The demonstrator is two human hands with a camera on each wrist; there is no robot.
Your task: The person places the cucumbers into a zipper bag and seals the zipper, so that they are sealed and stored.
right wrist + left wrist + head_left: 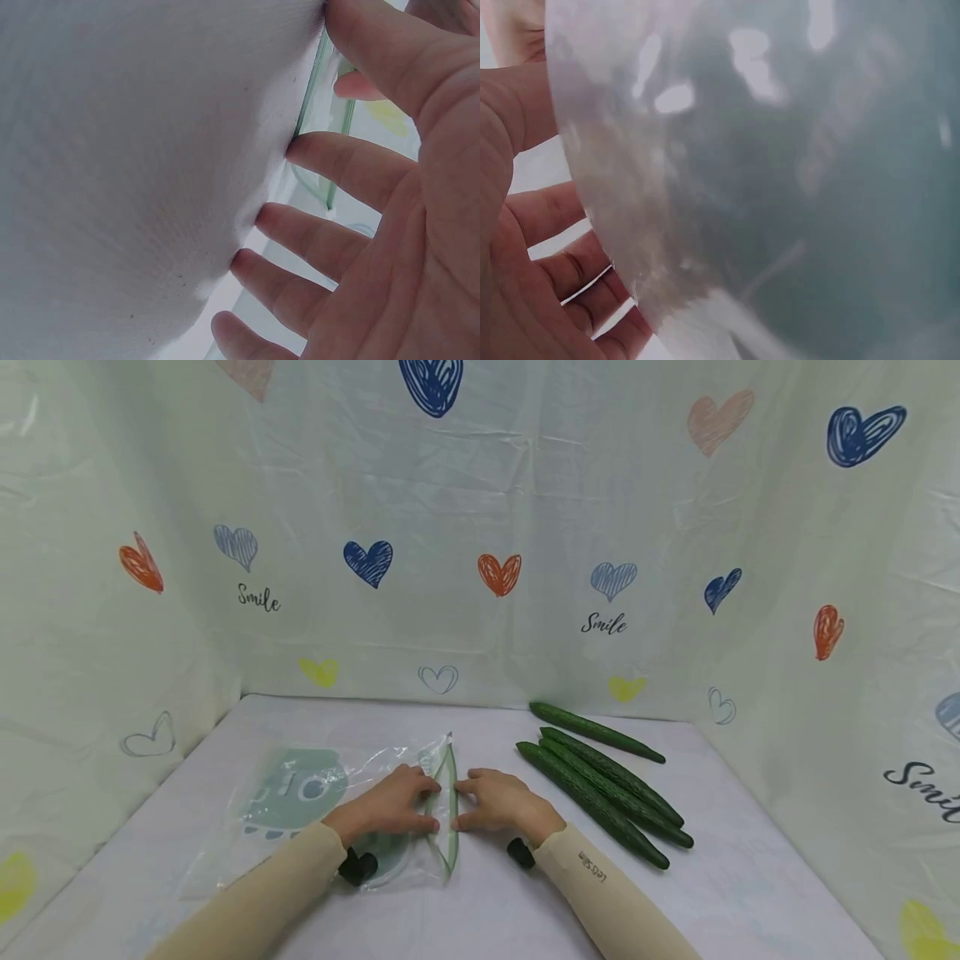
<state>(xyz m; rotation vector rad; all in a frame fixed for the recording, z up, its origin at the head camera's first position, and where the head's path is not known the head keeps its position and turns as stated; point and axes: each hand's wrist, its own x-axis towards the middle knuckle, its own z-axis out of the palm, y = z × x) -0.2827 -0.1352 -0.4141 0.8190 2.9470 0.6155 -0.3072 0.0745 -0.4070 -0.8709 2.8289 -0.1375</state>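
Note:
A clear zip bag point(408, 860) printed with a pale green face lies flat on the table, its green-edged mouth spread into a narrow gap. At the near-left lip, my left hand point(386, 802) touches the bag with thumb and forefinger apart. My right hand point(506, 802) faces it across the mouth, thumb and forefinger tips right at the other green lip point(315, 82). In the right wrist view, its fingers stretch out, spread apart. Shiny film point(780, 187) fills much of the left wrist view and partly covers the left hand's fingertips.
Several dark green cucumbers point(600, 793) lie to the right of my right hand, and one more cucumber point(592, 731) lies behind them. A white cloth covers the table point(510, 918). Heart-patterned curtains point(480, 635) stand around the back and sides.

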